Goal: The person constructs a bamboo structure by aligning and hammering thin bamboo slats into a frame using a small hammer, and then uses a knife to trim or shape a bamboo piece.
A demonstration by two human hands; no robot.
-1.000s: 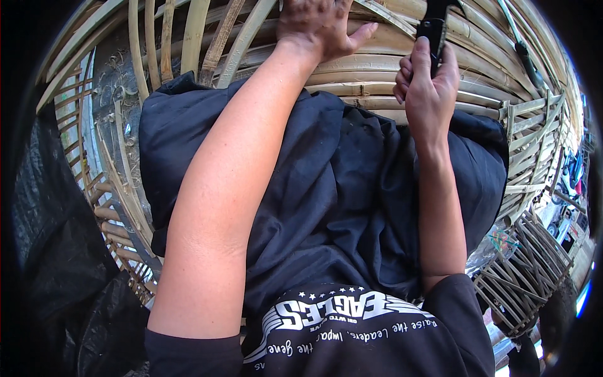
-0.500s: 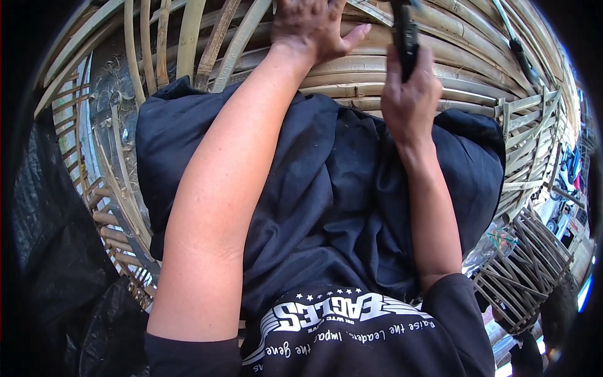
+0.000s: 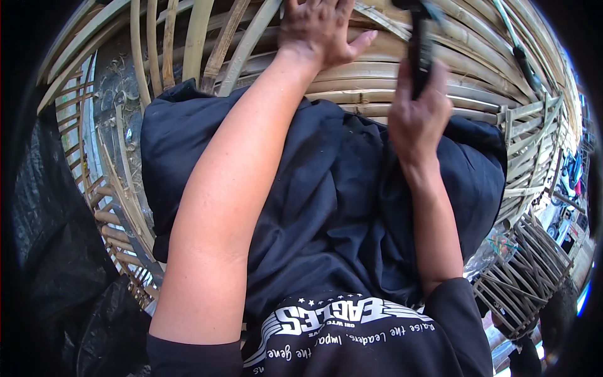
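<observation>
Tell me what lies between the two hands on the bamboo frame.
In the head view, only bare bamboo slats lie between the left hand, flat on them, and the right hand, gripping a dark tool.

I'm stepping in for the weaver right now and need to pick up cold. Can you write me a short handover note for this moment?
Left hand: flat, fingers spread, pressing on the bamboo frame.
Right hand: closed around a dark tool held upright against the strips.
The frame curves around the lap, which is covered by dark cloth.
Done: many strips are bent and set in the frame.
Left: hard to tell; the work spot under the tool lies at the picture's top edge.
</observation>
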